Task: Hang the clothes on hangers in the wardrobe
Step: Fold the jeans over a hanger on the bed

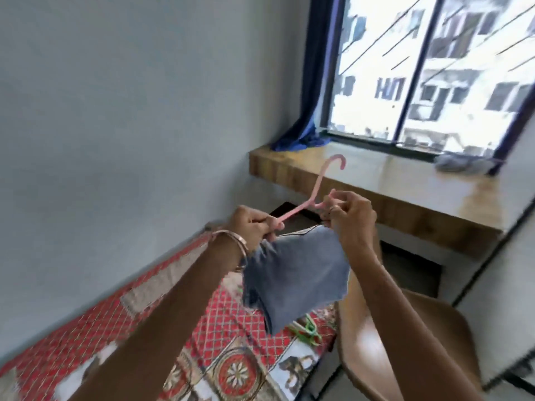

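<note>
A pink plastic hanger [317,188] is held up in front of me, its hook pointing up toward the window. My left hand [254,227] grips the hanger's left arm together with one corner of a blue-grey garment [295,273]. My right hand [351,215] pinches the hanger's right arm and the garment's other top edge. The garment hangs down between my forearms. No wardrobe is in view.
Below lies a bed with a red patterned cover [139,328]; green hangers [308,331] lie on it under the garment. A brown chair [405,342] stands at lower right. A wooden ledge [390,192] runs under the window [434,70], with a blue curtain [307,131] at its left.
</note>
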`<state>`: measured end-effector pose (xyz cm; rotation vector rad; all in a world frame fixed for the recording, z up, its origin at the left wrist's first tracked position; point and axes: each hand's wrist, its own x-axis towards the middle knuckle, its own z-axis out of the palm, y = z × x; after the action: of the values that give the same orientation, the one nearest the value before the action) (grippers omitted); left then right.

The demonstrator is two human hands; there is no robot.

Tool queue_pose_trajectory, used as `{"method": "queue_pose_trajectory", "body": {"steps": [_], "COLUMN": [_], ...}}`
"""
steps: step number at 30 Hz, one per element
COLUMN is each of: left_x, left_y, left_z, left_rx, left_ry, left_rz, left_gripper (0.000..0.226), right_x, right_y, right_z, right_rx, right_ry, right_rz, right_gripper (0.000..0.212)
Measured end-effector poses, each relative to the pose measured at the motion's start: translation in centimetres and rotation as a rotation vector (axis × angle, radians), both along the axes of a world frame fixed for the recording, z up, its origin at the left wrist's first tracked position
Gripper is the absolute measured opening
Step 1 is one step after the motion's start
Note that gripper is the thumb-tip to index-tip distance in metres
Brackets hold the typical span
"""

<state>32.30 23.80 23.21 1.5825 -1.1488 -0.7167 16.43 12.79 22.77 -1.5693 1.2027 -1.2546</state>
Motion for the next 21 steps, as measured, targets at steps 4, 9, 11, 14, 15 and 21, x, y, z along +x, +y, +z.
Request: {"method": "queue_pose_trajectory", "body": {"steps": [4,9,11,14,15,21], "left_x": [-13.8,-29.1,-36.3,-43.3,-46.2,-58.1], "left_y": [-3.3,-3.5,-3.3,-4.0,-5.1,-11.1], "left_z": [4.2,7.8,9.3,10.6,10.6,10.1], "left_rx": [-0.033,-0.024,0.022,-0.001,-0.032,-0.4], "left_ry": [0.156,0.27,0.213,0.03,-0.035,-0.407], "left_rz": [-0.115,-0.459,-0.611,-0.589,-0.514,-0.365], "left_gripper": [0.027,0.012,0.011,0.009,0.012,0.023], "right_x": [-10.5,-25.4,-33.2,-41.8,-45.3,-61.4], "right_y": [-0.6,0.3,1.0,2.3,3.0,5.4], "right_z": [6.7,12.9,14.0,14.7,15.3,17.2], "right_rx": [0.065,0.263,0.212,0.156,0.102,0.01], "right_ry": [-0.252,-0.492,-0.434,-0.322,-0.229,0.238], "right_rz": [-0.064,0.093,0.066,0.001,-0.032,-0.17], "right_gripper": [0.018,0.005,0.014,0.038,0.038,0.027]}}
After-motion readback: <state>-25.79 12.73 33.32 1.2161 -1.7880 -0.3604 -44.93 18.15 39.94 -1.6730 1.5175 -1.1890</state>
